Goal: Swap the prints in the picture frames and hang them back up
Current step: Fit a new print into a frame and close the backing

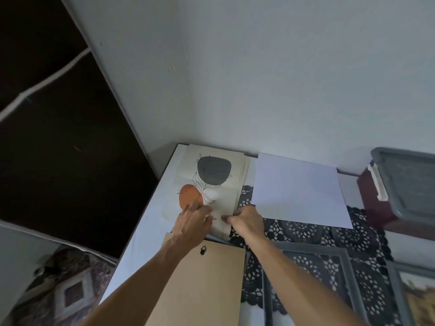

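Print [213, 177] with grey and orange shapes lies at frame centre on the white tabletop [146, 222]. The left hand [193, 218] presses straight fingers on its lower part, and the right hand [247, 219] pinches its lower right edge with curled fingers. A brown backing board [207, 285] lies just below, a white sheet [299, 191] to the right.

We're looking down at the table [146, 231] corner: the left hand [193, 218] rests its fingers on the print [211, 180], by the orange blob, while the right hand [247, 220] pinches the print's near edge. Beside it, a white sheet [299, 191] lies on black lace cloth [306, 231]; the brown backing board [204, 285] sits nearest us.
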Available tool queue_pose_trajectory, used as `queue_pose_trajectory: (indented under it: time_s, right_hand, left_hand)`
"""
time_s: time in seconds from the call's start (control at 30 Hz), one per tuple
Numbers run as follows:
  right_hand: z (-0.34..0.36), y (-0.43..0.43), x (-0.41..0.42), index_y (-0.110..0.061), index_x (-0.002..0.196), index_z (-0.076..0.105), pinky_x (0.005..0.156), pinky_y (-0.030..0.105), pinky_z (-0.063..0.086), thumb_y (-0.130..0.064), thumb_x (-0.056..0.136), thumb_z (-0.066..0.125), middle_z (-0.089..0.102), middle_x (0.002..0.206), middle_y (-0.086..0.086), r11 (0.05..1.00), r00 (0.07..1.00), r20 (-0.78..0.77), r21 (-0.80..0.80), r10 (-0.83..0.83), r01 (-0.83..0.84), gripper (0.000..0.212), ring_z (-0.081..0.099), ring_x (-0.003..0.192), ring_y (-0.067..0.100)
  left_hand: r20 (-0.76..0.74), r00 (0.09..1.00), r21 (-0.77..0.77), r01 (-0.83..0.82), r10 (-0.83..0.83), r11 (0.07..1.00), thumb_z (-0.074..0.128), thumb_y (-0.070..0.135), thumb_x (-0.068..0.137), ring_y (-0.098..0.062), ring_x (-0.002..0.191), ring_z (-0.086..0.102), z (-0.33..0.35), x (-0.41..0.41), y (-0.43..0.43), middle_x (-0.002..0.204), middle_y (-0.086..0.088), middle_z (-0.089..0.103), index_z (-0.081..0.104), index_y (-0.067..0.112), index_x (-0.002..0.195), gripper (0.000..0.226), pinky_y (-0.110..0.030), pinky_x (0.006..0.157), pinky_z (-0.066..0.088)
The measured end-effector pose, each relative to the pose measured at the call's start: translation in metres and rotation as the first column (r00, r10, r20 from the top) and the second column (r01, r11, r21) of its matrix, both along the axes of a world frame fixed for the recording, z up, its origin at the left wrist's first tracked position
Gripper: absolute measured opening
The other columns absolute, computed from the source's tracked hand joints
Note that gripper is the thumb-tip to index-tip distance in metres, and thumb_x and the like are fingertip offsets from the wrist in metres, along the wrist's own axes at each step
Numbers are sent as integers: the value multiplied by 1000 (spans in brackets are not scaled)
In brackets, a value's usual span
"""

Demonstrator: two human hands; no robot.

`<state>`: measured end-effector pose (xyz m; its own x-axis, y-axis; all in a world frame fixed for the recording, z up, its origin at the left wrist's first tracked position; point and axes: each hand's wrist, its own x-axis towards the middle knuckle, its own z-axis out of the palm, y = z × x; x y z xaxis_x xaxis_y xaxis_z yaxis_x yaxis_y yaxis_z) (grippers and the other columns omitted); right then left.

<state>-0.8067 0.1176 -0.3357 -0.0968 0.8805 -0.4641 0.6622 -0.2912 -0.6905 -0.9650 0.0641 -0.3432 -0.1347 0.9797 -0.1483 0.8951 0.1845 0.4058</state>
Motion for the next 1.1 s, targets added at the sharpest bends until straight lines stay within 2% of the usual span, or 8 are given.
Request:
queue_pose_trajectory:
  time_s: [0.23,0.4,0.5,0.6,0.8,0.93,1.0,1.1]
  right_hand:
    - [-3,0,-5,-17,60,59,56,27,38,-28,83,72,54,56,0,996,990,-108,-28,-90,87,29,51,53,15]
    - [5,3,-1,-7,82,69,61,27,44,-19,89,67,63,71,0,979,950,-239,-32,-203,201,14,58,67,15]
    - [8,5,2,-14,93,66,60,23,44,-25,91,65,66,83,-2,977,944,-251,-30,-213,213,12,61,77,14]
    - [4,4,6,-18,90,66,71,28,51,-33,80,79,70,88,-1,976,933,-286,-50,-218,213,22,66,85,16]
    - [-1,0,9,-21,87,74,80,37,58,-32,76,80,73,81,-7,969,952,-187,-2,-244,248,16,70,80,16]
    - [14,-5,6,-23,92,65,72,27,45,-25,86,69,65,84,-9,967,976,-39,129,-217,220,7,60,79,12]
    - [20,-5,4,-21,97,65,65,25,42,-24,87,64,66,88,-10,958,971,-92,168,-220,233,10,60,75,7]
    - [34,-3,2,-14,94,64,60,22,41,-21,87,61,66,87,-4,956,918,-332,117,-216,268,10,57,74,10]
  left_hand:
    - [27,999,3,19,-19,1000,49,31,100,-29,116,53,5,0,1,126,-5,53,54,24,137,38,-42,96,48]
    - [70,997,16,29,-30,999,46,34,101,-26,116,53,10,0,5,125,-7,57,59,19,131,36,-40,100,43]
    - [110,993,26,41,-44,999,46,32,101,-27,106,58,14,4,7,113,-9,62,64,16,112,27,-39,89,46]
    - [156,988,-10,17,-15,1000,44,26,101,-28,95,61,16,9,7,109,-10,60,62,14,114,26,-38,80,50]
    - [166,986,-25,8,-3,1000,43,30,101,-24,90,58,15,10,7,101,-6,60,61,13,107,26,-41,81,51]
    - [176,984,-31,-2,7,1000,44,35,99,-25,84,56,13,10,8,92,-4,60,56,16,91,24,-43,76,52]
    - [192,981,-19,-5,9,1000,43,39,100,-24,86,56,17,12,8,93,-3,60,57,19,90,26,-41,77,51]
    - [201,979,64,-30,16,997,41,43,102,-21,95,57,31,16,12,106,-4,65,67,17,108,37,-34,78,48]
